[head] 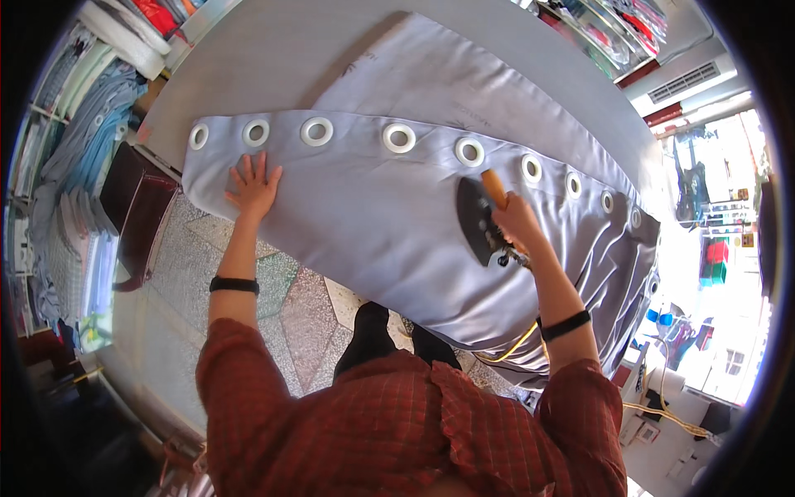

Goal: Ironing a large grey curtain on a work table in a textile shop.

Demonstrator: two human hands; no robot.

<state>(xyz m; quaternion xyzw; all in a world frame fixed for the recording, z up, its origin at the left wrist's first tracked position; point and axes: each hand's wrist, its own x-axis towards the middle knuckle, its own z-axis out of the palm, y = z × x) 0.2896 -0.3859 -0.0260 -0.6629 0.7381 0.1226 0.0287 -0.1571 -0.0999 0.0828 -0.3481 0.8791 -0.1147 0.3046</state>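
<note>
A silvery grey eyelet curtain (372,205) is spread over the table in front of me, its near side draping down towards the floor. Several white grommets (399,138) run along its upper edge. My left hand (256,192) lies flat on the fabric with fingers spread, just below the second grommet from the left. In my right hand (518,223) is the wooden handle of a clothes iron (477,217). The iron's dark body is over the curtain, below the grommet row; whether it touches the cloth I cannot tell. Behind the grommet edge stretches another layer of grey fabric (428,68), bearing faint printing.
A grey tabletop (248,68) extends beyond the fabric. At the left stand a dark red stool (140,211) and shelves with hanging curtains (93,136). A yellow cord (509,348) hangs by my right arm. Stone-patterned floor (304,310) lies below.
</note>
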